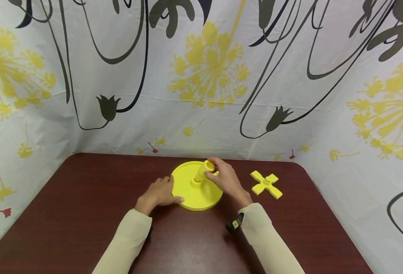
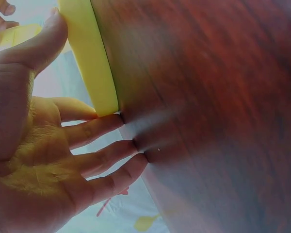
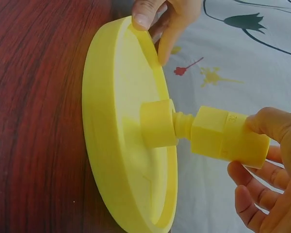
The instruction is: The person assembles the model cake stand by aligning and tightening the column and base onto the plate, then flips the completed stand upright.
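Note:
A round yellow tray (image 1: 187, 194) with a raised rim and a central round socket (image 3: 157, 123) lies on the table. My left hand (image 1: 159, 192) holds its left edge, thumb over the rim and fingers along the outside; some fingertips touch the table in the left wrist view. Between the thumb and fingers of my right hand (image 1: 226, 177) is a yellow threaded post (image 3: 228, 137), with a hexagonal middle and a rounder outer end. Its threaded tip is at the socket's mouth, with thread still showing, and the post leans to the right in the head view.
A yellow four-armed cross piece (image 1: 266, 183) with a raised centre lies on the dark red wooden table (image 1: 95, 213), right of the tray. Behind the table hangs a white cloth (image 1: 201, 129) printed with flowers.

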